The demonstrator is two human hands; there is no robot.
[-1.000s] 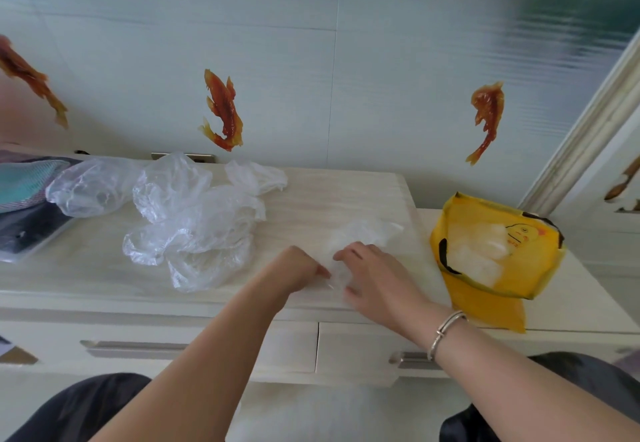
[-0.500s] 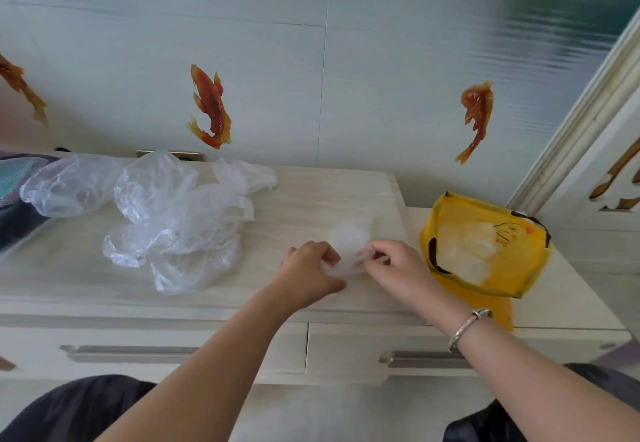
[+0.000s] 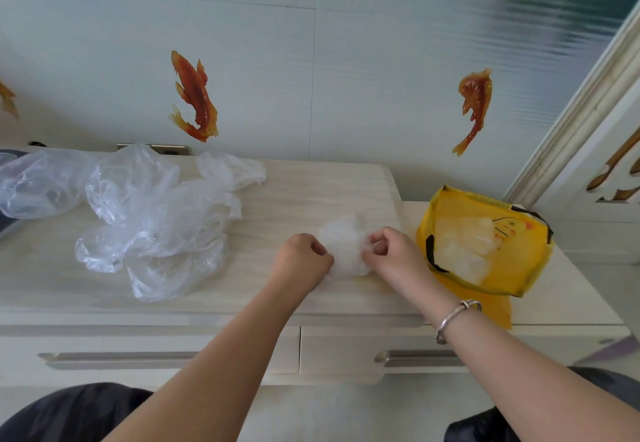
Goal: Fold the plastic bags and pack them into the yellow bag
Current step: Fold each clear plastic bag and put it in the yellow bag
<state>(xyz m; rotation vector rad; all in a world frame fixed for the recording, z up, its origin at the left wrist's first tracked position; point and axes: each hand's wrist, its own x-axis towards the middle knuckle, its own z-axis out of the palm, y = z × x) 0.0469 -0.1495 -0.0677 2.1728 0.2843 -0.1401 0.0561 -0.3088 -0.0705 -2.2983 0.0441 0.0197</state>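
Head cam: vs 1 s ago, clear bag [image 3: 346,245] went from flat on bench [image 3: 311,195] to bunched small. Left hand [image 3: 302,261] and right hand [image 3: 393,254] both pinch it. Fold prob. nearly done; yellow bag [image 3: 485,244] just right, unfolded pile [image 3: 152,219] left.

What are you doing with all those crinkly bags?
A person is folding plastic bags on a pale dresser top. Both hands, the left hand and the right hand, pinch one small clear bag between them. A pile of unfolded clear bags waits to the left. The yellow bag stands open on the right with some folded ones already inside.
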